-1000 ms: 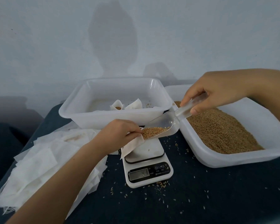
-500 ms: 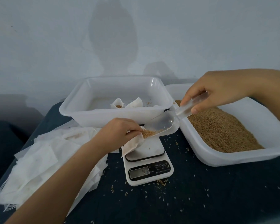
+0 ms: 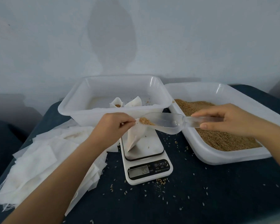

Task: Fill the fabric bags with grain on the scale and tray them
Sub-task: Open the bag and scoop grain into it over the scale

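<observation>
A white fabric bag point(image 3: 135, 136) stands on the white digital scale point(image 3: 145, 160), and my left hand point(image 3: 111, 127) pinches its open mouth. My right hand point(image 3: 229, 118) grips the handle of a clear plastic scoop point(image 3: 166, 122). The scoop lies nearly level, with a small heap of brown grain at its tip over the bag's mouth. Behind the scale, a white tray point(image 3: 90, 110) holds two filled bags point(image 3: 125, 103). To the right, a second white tray point(image 3: 220, 156) is full of loose grain point(image 3: 217, 136).
A stack of flat empty fabric bags point(image 3: 44, 157) lies to the left of the scale on the dark blue cloth point(image 3: 200, 199). Stray grains are scattered over the cloth around the scale. A pale wall rises just behind the trays.
The scoop has tipped from steep to nearly level, and most of its grain is gone. My right hand has dropped lower and out to the right. The bag now hangs more upright.
</observation>
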{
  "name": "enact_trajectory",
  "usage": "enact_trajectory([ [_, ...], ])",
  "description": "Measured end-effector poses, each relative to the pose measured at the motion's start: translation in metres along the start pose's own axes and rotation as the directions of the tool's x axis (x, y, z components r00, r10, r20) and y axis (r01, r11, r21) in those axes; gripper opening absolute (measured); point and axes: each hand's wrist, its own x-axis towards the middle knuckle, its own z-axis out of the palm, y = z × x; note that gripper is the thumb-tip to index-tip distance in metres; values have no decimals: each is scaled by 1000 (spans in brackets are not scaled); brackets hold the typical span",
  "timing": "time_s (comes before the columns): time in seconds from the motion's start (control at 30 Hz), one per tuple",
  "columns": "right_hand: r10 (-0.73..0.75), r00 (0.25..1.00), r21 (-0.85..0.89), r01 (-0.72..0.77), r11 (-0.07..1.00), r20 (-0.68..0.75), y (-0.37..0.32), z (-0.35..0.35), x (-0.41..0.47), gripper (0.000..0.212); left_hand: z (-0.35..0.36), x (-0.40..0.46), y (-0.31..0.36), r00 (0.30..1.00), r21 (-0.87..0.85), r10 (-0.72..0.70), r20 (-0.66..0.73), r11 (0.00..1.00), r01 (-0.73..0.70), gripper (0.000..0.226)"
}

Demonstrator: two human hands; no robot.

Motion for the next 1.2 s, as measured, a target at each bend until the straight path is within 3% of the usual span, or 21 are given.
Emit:
enact_trajectory([
  [0.3,18,970,147,19,989,-243,25,24,-12,33,24,6,9,992,47,53,114,997,-59,10],
  [0.5,31,963,188,21,982,-268,33,32,-13,36,37,-1,12,984,71,75,163,994,-87,28],
  [1.2,41,958,132,-3,991,-283,25,35,-14,33,39,-21,1,991,97,8,133,995,-21,28],
])
